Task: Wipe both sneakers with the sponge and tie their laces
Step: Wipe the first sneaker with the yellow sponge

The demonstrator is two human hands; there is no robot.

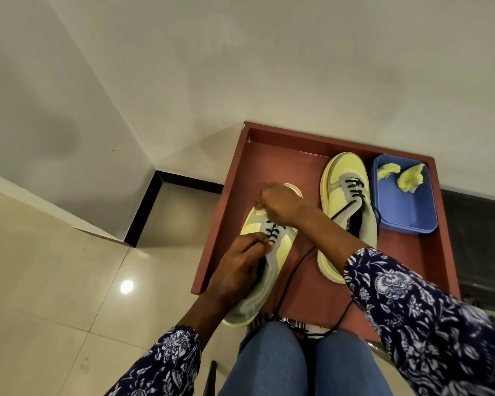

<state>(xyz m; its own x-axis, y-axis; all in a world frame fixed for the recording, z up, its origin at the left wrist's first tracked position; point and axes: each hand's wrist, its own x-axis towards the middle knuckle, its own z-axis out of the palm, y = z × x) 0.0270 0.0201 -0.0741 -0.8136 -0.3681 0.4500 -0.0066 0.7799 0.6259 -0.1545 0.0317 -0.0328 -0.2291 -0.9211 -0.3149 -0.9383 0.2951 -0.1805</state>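
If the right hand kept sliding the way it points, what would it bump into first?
The right hand points left and away, across the toe of the left sneaker. Going on, it would probably meet the red tray's left wall first, though depth is hard to judge.

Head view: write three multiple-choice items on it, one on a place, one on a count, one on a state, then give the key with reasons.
1. Where does the blue tub sit?
A. on the floor tiles
B. in the red tray's far right corner
C. on the person's lap

2. How many yellow sponge pieces lie in the tub?
A. two
B. none
C. five

3. How are the right sneaker's laces?
A. tied in a bow
B. removed
C. untied, trailing loose

Key: B, the tub stands inside the tray beside the right sneaker; A, two separate pieces show; C, a black lace end runs loose across the tray.
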